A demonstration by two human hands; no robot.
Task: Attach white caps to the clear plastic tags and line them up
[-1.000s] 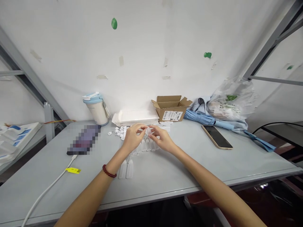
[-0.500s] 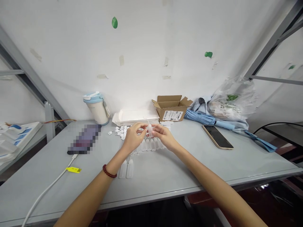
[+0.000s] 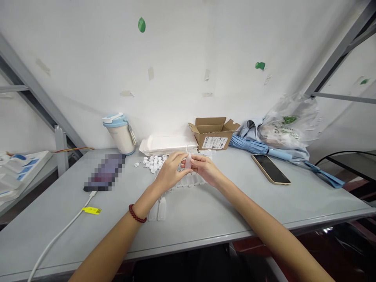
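Note:
Between my two hands is a small translucent plastic bottle (image 3: 188, 161), upright, with a thin white strap or nozzle curving up from its top. My left hand (image 3: 170, 168) pinches it from the left with thumb and fingers. From the right, my right hand (image 3: 205, 168) has its fingers closed on the same bottle. Below and behind the hands lies a row of similar bottles (image 3: 188, 181), partly covered by them. Two more bottles (image 3: 161, 209) lie side by side nearer the front edge. Left of my left hand is a pile of small white caps (image 3: 153, 163).
Along the wall stand a cream tumbler (image 3: 119, 135), a stack of white packets (image 3: 164, 145) and an open cardboard box (image 3: 213, 137). A folded blue umbrella (image 3: 255, 147) and a plastic bag (image 3: 289, 125) lie right. Two phones, one dark (image 3: 102, 172), one gold-edged (image 3: 270, 169), rest on the table.
My left hand has turned and its fingers have shifted along the bottle. The bottle has moved slightly right, and both hands stay on it.

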